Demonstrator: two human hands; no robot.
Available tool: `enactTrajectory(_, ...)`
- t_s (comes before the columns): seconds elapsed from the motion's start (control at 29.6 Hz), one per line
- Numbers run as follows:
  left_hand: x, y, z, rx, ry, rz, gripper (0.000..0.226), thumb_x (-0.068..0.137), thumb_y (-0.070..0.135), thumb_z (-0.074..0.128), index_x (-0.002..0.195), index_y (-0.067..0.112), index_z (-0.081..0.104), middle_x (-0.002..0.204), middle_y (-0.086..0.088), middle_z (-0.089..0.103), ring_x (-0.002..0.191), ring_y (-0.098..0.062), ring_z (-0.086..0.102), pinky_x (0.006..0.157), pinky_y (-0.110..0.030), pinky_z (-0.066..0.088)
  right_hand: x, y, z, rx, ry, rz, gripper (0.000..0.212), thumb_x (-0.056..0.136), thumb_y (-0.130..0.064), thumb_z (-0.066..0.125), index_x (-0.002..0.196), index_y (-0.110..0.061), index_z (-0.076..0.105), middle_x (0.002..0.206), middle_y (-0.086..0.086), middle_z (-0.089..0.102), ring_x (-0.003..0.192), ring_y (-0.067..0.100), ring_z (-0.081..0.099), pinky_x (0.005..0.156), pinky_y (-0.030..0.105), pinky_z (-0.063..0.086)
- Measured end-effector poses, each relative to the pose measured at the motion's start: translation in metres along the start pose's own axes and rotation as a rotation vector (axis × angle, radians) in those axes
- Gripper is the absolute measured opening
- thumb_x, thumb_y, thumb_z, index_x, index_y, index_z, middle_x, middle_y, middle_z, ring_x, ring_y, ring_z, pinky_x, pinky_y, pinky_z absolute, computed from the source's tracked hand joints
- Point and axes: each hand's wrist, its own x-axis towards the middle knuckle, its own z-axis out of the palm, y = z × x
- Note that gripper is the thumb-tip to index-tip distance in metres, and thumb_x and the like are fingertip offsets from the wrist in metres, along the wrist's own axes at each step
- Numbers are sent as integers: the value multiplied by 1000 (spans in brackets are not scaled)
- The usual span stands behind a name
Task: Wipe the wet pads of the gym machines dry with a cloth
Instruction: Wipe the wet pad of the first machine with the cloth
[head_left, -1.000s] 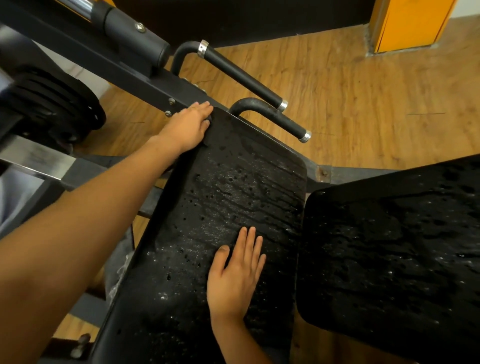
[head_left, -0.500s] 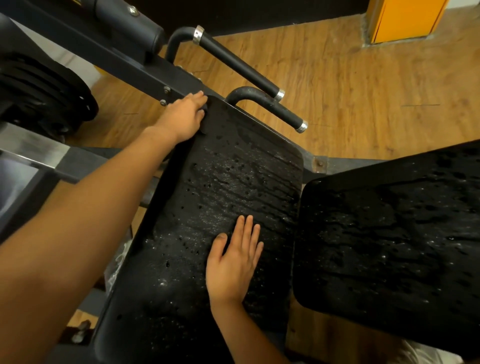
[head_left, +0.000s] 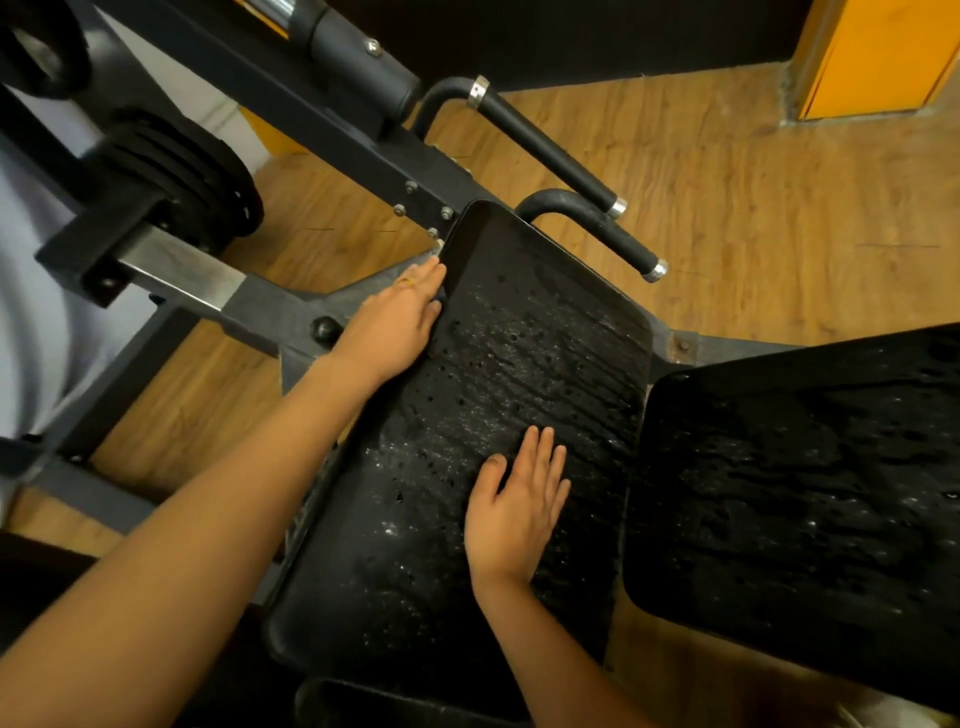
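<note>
A long black pad (head_left: 524, 374) of a gym machine runs from near me up to the middle, covered in water drops. A second wet black pad (head_left: 800, 499) lies to its right. My right hand (head_left: 514, 509) lies flat on the long pad, fingers straight and together. My left hand (head_left: 395, 322) rests against the long pad's left edge, fingers extended along it. No cloth shows in either hand.
Two black handle bars (head_left: 550, 145) with chrome ends stick out beyond the pad's far end. The machine's dark frame (head_left: 270, 312) and stacked weight plates (head_left: 197, 171) stand to the left. Wooden floor (head_left: 753, 218) lies around, with an orange cabinet (head_left: 878, 52) far right.
My left hand has slid from the pad's far left corner nearer along its left edge. My right hand stays flat on the pad. The view has pulled back.
</note>
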Motion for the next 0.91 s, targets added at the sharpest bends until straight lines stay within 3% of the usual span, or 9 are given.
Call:
enactTrajectory(0.17, 10, -1, -6, 37, -60, 35, 55, 109, 21, 39, 161, 15, 22, 169, -1, 17, 155, -20, 17, 121, -41, 24, 2, -2, -2, 2, -21, -2, 67, 100, -49, 14, 162, -22, 14, 168, -9, 2, 155, 9, -9, 127, 38, -7)
enactTrajectory(0.34, -37, -7, -5, 27, -83, 61, 57, 109, 19, 40, 161, 14, 20, 169, -1, 14, 155, -20, 14, 122, -35, 18, 3, 0, -3, -4, -43, 12, 59, 108, -40, 28, 162, -20, 16, 169, -7, 4, 156, 11, -6, 127, 38, -6)
enactTrajectory(0.57, -117, -24, 2, -4, -81, 78, 60, 108, 24, 42, 162, 16, 16, 169, 1, 10, 155, -14, 12, 126, -33, 14, 1, 0, -5, 10, -45, 0, 59, 108, -40, 27, 162, -19, 15, 169, -6, 4, 156, 12, -6, 127, 40, -5)
enactTrajectory(0.78, -96, -10, 4, -16, -18, 36, 58, 108, 19, 41, 161, 12, 18, 169, -2, 11, 156, -17, 10, 119, -21, 5, 1, -1, -5, 6, -38, -2, 59, 108, -39, 27, 162, -18, 17, 170, -4, 6, 156, 14, -4, 127, 41, -4)
enactTrajectory(0.91, -102, -9, 3, -18, -15, 34, 59, 108, 20, 40, 161, 13, 15, 170, -1, 8, 155, -16, 9, 119, -21, 5, 2, 0, -6, 19, -45, -5, 59, 108, -40, 27, 162, -18, 17, 170, -5, 6, 156, 13, -5, 127, 40, -5)
